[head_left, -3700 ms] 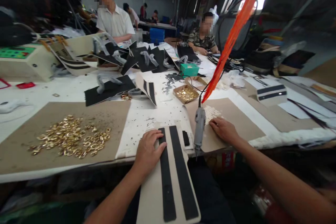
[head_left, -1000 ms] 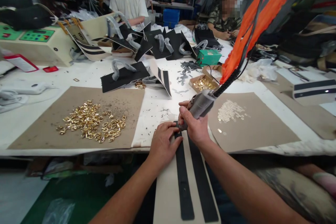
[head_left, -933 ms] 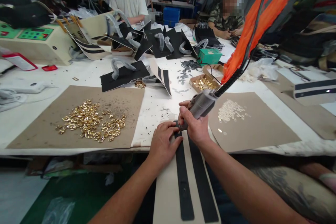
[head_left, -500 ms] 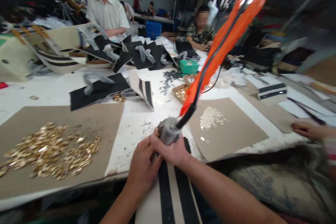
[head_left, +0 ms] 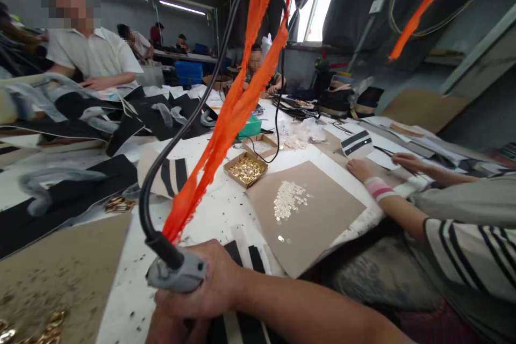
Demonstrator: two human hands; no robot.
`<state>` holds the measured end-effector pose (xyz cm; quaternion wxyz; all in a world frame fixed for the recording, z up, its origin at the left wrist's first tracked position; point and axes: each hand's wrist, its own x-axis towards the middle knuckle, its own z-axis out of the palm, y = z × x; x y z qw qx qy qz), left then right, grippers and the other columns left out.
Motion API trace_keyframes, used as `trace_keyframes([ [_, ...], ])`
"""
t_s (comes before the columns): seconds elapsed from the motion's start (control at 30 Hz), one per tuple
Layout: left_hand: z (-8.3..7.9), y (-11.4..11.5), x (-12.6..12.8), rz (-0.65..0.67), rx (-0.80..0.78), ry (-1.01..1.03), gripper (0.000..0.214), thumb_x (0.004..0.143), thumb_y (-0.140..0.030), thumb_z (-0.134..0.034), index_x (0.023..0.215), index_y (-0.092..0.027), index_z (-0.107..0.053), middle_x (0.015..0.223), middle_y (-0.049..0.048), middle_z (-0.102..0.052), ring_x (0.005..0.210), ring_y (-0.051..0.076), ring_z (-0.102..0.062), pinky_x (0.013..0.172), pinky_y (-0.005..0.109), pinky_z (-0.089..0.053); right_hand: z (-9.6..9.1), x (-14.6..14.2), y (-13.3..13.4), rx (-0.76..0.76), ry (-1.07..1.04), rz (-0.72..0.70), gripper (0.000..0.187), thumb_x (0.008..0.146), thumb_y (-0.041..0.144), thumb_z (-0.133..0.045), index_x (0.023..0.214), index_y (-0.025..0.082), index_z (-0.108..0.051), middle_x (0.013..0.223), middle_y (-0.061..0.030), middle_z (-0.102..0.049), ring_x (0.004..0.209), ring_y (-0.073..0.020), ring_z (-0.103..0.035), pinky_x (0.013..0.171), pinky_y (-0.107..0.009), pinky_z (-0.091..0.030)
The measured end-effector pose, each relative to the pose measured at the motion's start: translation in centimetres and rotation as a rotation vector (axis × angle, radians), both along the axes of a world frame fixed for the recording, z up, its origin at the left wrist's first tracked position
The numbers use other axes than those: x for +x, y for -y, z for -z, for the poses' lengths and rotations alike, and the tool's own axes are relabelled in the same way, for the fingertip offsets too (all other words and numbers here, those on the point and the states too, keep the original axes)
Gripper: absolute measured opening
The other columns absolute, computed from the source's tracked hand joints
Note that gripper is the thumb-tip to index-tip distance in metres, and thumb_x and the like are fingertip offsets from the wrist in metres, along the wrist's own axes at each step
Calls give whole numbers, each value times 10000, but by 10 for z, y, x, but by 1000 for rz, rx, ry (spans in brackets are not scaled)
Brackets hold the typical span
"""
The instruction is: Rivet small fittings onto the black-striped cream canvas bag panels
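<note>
My right hand (head_left: 215,277) is wrapped around a grey electric screwdriver (head_left: 179,271) with a black cable at its top end. An orange strip (head_left: 226,134) runs up from the tool. Its tip is hidden beneath my hands. Below it my left hand (head_left: 167,322) is curled at the left side of a black-and-cream striped panel (head_left: 237,328), partly cut off by the frame and covered by my right hand. The panel lies at the table's front edge under my right forearm.
Small pale washers (head_left: 288,199) lie on a brown board (head_left: 318,215). Behind are a box of gold pieces (head_left: 245,169) and a green box (head_left: 250,126). Gold hardware (head_left: 44,330) lies lower left, black panels (head_left: 72,193) above it. A co-worker's arm (head_left: 387,193) reaches in from the right.
The view has swung right. The screwdriver, upright before, now leans left with its cable looping up, and my right hand has turned with it. My left hand is now mostly hidden.
</note>
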<state>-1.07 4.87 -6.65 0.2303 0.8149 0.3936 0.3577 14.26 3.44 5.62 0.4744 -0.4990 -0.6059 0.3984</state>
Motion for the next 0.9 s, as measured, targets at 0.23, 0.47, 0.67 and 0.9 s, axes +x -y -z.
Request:
trace_keyframes([
  [0.23, -30, 23, 6, 26, -12, 28, 407, 852, -393, -650, 1226, -233, -649, 1182, 108, -731, 1087, 351, -689, 928, 528, -577, 0, -5, 14, 78, -138, 87, 258, 733, 360, -688, 662, 215, -487, 604, 62, -474, 540, -102, -403, 512, -221, -382],
  [0.47, -62, 44, 14, 12, -72, -1, 242, 843, -277, -742, 1071, -206, -701, 1218, 94, -700, 1190, 288, -609, 1062, 494, -486, -11, -2, 20, -19, -278, 205, 368, 819, 533, -730, 821, 183, -616, 576, 32, -556, 513, -130, -490, 518, -252, -449],
  [0.67, -65, 48, 14, 16, -31, -40, 240, 834, -231, -767, 1066, -199, -720, 1233, 96, -695, 1225, 270, -592, 1099, 487, -472, -45, 46, 68, 23, -151, 441, 498, 840, 649, -684, 985, 173, -677, 565, 17, -587, 517, -157, -544, 521, -263, -447],
  [0.9, -79, 50, -3, 110, 37, -89, 259, 891, -162, -660, 1141, -190, -724, 1256, 115, -702, 1237, 260, -612, 1104, 502, -494, 11, 141, 146, -206, 460, 698, 671, 822, 696, -581, 1214, 156, -655, 877, -90, -712, 851, -305, -661, 777, -402, -502],
])
